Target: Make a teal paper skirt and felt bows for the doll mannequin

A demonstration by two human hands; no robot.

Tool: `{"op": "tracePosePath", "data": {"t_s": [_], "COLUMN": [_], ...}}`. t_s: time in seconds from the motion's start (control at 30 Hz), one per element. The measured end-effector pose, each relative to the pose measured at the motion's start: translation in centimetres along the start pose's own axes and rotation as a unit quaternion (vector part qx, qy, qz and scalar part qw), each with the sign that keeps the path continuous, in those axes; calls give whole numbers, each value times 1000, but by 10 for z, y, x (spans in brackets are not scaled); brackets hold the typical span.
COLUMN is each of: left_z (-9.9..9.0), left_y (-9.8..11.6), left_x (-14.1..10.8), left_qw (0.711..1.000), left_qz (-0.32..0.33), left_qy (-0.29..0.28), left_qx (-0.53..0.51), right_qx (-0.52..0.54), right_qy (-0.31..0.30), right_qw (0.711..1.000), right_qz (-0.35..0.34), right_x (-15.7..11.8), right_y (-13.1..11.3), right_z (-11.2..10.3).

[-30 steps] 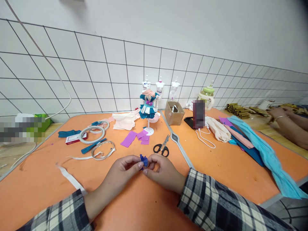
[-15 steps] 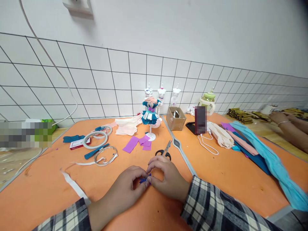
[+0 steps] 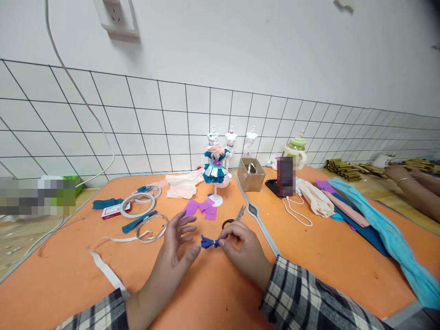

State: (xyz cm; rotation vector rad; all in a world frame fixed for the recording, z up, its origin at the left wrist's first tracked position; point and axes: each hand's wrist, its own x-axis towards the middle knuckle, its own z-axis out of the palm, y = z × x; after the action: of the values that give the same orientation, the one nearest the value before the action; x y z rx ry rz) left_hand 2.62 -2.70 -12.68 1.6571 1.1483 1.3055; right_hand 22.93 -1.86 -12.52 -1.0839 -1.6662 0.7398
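Note:
Between thumb and fingertips, my right hand (image 3: pixel 242 250) pinches one end of a small dark-blue gathered bow (image 3: pixel 208 242), which has a pale band near its middle. My left hand (image 3: pixel 177 250) is just left of the bow, fingers spread and holding nothing. Scissors (image 3: pixel 237 217) with black handles lie right behind my right hand, which partly hides them. Beyond the hands are purple paper pieces (image 3: pixel 193 208) and a mini dress form wearing a teal and white dress (image 3: pixel 215 169) with a purple bow.
Tape rolls (image 3: pixel 137 206) and a red-and-white box (image 3: pixel 115 210) lie at left, with a white strip (image 3: pixel 106 270) nearer me. A small carton (image 3: pixel 252 176), a phone (image 3: pixel 286 176) and a green-lidded bottle (image 3: pixel 296 146) stand behind. Coloured crepe paper (image 3: pixel 381 220) lies at right; another person's arm (image 3: pixel 412 176) is beyond.
My left hand has let go of the blue bow, opened and moved back to the left. The bow, formerly mostly hidden between both hands, now shows in my right hand's pinch.

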Motion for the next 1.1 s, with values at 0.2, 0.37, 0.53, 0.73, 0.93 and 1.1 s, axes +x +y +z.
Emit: {"op": "tracePosePath", "data": {"t_s": [0.2, 0.37, 0.53, 0.73, 0.93, 1.1], "left_z": [7, 10, 8, 9, 8, 8], "left_y": [3, 10, 12, 14, 10, 9], "left_x": [6, 8, 8, 8, 7, 5], "left_qw": [982, 980, 982, 980, 984, 981], "left_qz": [-154, -173, -172, -175, -146, -130], "left_qy": [-96, -80, -75, -83, -100, -137], "left_qx": [-44, -54, -25, -41, -33, -48], "right_qx": [278, 279, 236, 37, -14, 1], "right_qy": [-6, -90, -107, -61, -38, -39], "right_qw": [947, 935, 951, 996, 999, 999], "right_qz": [163, 202, 170, 44, -11, 10], "right_x": [-4, -9, -5, -7, -7, -5], "right_y": [6, 0, 2, 1, -4, -5], "right_z": [13, 15, 13, 8, 2, 0]}}
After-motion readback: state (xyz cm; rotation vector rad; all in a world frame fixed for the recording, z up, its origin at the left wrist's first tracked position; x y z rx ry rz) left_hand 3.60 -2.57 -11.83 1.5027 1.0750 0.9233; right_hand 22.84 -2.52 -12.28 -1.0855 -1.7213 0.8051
